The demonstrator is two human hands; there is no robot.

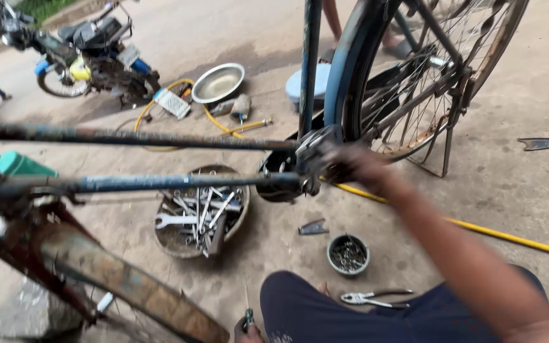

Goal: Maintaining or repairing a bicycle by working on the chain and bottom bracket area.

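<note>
Motion blur smeared the right hand (351, 166), so whether its fingers gripped anything could not be told; the left hand was out of view. The right arm stretched far and leftward to the bicycle frame (160, 183) joint beside the rear wheel (414, 82), touching it there.

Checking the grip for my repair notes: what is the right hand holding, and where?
The right hand grips the bicycle frame at the seat-tube joint; blur hides the fingers.
</note>
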